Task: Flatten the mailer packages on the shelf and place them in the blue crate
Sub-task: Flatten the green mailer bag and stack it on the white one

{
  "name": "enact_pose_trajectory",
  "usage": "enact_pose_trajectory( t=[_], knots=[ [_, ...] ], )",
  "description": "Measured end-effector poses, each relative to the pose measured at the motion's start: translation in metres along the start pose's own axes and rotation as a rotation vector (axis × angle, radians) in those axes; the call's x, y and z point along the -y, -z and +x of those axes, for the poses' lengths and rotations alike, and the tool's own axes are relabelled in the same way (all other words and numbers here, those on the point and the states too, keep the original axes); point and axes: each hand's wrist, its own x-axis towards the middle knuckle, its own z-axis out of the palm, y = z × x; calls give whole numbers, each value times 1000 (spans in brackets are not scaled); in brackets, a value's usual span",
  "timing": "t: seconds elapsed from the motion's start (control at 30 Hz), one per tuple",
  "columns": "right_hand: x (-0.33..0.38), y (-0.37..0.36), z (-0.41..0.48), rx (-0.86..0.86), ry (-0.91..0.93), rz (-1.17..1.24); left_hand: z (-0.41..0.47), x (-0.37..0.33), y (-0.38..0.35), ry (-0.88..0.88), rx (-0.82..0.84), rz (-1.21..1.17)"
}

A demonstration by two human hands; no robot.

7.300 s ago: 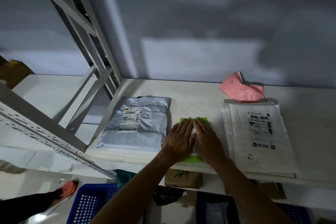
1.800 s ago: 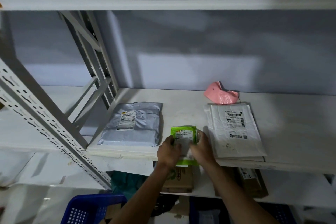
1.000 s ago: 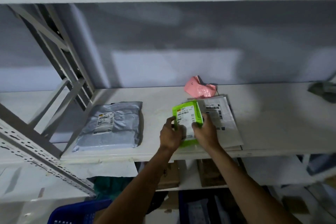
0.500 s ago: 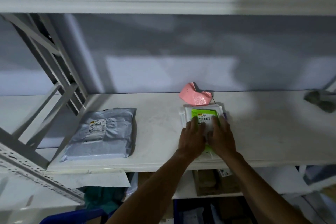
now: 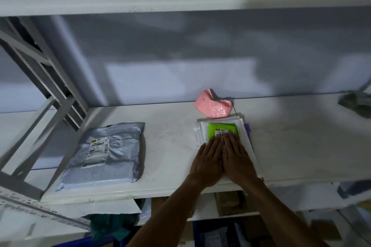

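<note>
On the shelf [image 5: 170, 136]: grey mailer [image 5: 106, 152] well left of the fingers [image 5: 217, 142]; white mailer stack [image 5: 243, 133] beneath them. Left hand [image 5: 208, 161] and right hand [image 5: 239, 158] touching, palms down, fingers straight, gripping nothing, pressing green mailer [image 5: 221, 129] atop that stack. Pink mailer [image 5: 213, 106] beyond the fingertips.

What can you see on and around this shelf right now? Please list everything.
green mailer: one, bright green, on top of the white stack
white mailers: stack, count unclear, white, shelf right of centre
grey mailer: one, silver-grey, shelf left
pink mailer: one, pink, crumpled, behind the stack
shelf: one, white
blue crate: edge only, blue, bottom left, below the shelf
left hand, right hand: flat, side by side on the green mailer
</note>
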Motion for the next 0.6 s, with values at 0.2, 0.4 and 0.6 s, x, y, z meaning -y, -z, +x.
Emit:
enact_pose_trajectory(
  t=[0.2,0.4,0.6],
  knots=[
    [-4,-2,2,50,33,-4,3,2,6,-6,50,3],
    [-4,18,3,-7,-95,366,0,0,16,48,-19,-38],
    [8,33,3,-91,-253,537,-9,8,24,124,-21,-93]
  ],
)
